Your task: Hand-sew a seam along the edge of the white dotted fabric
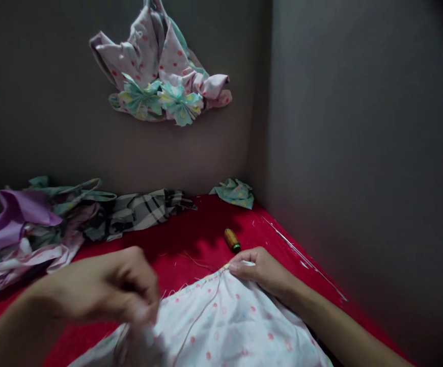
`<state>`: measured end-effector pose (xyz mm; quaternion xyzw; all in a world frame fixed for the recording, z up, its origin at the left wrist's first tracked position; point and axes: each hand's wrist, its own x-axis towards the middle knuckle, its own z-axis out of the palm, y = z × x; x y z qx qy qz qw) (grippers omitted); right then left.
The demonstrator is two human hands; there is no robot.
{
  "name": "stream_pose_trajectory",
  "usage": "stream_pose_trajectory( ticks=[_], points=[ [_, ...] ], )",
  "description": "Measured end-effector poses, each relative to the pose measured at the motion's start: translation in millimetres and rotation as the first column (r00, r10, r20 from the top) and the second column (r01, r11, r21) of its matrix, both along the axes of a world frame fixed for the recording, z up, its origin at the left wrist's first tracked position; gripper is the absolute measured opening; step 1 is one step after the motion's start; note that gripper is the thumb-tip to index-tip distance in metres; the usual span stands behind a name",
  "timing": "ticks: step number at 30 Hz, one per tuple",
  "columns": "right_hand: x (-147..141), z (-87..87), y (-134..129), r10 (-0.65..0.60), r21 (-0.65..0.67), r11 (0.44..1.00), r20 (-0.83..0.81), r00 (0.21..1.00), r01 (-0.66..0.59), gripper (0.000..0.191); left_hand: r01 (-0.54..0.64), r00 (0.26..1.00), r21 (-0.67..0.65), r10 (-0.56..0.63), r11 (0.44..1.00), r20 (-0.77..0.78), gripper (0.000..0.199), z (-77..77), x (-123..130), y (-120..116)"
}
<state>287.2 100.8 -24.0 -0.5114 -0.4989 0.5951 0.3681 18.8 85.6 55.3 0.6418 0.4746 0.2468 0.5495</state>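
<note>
A white cloth with pink and red dots [240, 311] spreads across the front, its upper edge frayed. My right hand [257, 267] pinches that edge at its upper corner between thumb and fingers. From near this grip a brown thread [202, 311] runs down over the cloth. My left hand [130, 290], blurred by motion, is closed above the cloth's left part; what its fingertips hold I cannot make out. Just beyond my right hand lies a golden-brown thread spool [231, 239] with a green end.
A red cloth surface [191, 229] lies underneath. Mixed fabric pieces [26, 224] heap at the left, beside a plaid cloth [141, 209]. A green patterned scrap [237, 193] sits in the corner. A thin metallic rod [301, 255] lies along the right wall. A dotted top [160, 66] hangs on the back wall.
</note>
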Motion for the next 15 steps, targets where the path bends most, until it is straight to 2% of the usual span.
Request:
stream_pose_trajectory(
  ticks=[1, 2, 4, 6, 8, 10, 12, 15],
  points=[
    [0, 0.0, 0, 0.001, 0.000, 1.000, -0.001, 1.000, -0.001, 0.023, 0.233, 0.957, -0.106, -0.248, 0.967, -0.149, 0.014, -0.3, 18, 8],
    [1, -0.1, 1, 0.002, 0.001, 1.000, -0.003, 1.000, -0.002, 0.023, 0.239, 0.950, -0.066, -0.247, 0.969, -0.189, 0.015, -3.1, 35, 15],
    [1, -0.5, 1, 0.010, 0.001, 1.000, -0.020, 1.000, -0.010, 0.022, 0.163, 0.950, 0.026, -0.150, 0.986, -0.274, 0.017, -16.9, 61, 21],
    [2, -1.0, 1, 0.018, -0.003, 1.000, -0.050, 0.999, -0.018, 0.022, 0.091, 0.944, 0.115, -0.049, 0.989, -0.326, 0.022, -37.4, 78, 19],
    [2, -1.8, 1, 0.025, -0.013, 1.000, -0.076, 0.997, -0.026, 0.022, 0.065, 0.935, 0.153, -0.006, 0.986, -0.354, 0.026, -57.3, 88, 13],
    [1, -2.9, 1, 0.034, -0.014, 0.999, -0.078, 0.996, -0.035, 0.022, 0.047, 0.942, 0.167, 0.012, 0.985, -0.335, 0.025, -70.7, 95, 9],
    [0, -4.0, 1, 0.040, -0.003, 0.999, -0.069, 0.997, -0.040, 0.022, 0.005, 0.966, 0.147, 0.034, 0.989, -0.258, 0.022, -74.2, 100, 8],
    [0, -4.4, 1, 0.039, 0.022, 0.999, -0.038, 0.999, -0.038, 0.023, -0.082, 0.995, 0.026, 0.083, 0.996, -0.060, 0.012, -58.4, 99, 13]
  ],
)
